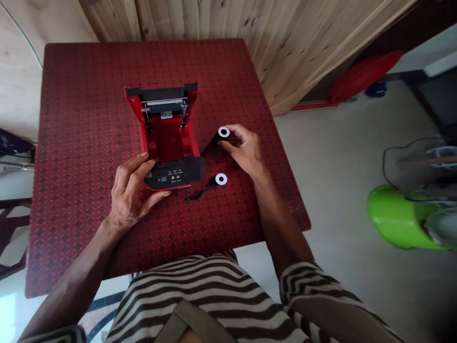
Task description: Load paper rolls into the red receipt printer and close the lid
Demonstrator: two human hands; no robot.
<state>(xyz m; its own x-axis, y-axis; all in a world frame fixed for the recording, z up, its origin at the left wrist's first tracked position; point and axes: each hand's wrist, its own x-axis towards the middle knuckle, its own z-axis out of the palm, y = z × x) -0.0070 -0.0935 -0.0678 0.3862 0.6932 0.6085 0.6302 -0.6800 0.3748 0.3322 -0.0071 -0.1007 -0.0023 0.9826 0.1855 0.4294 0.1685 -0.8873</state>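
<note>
A red and black printer (171, 172) stands on the table with its lid (166, 102) raised and its red inner bay showing. My left hand (130, 190) grips the front left corner, fingers on top and thumb along the front edge. To the printer's right, my right hand (246, 147) pinches a small roll (223, 132) with a white ring-shaped end and a dark side. A dark strip trails from this roll towards the printer. Nearer to me lies a second, similar roll (221, 179), its dark strip loose on the table.
The table (78, 119) has a red patterned cover. Wooden panelling (207, 19) rises behind it. On the floor at right are a bright green rounded object (396, 216) and a dark cable (385, 157). A red rounded object (364, 78) stands farther back.
</note>
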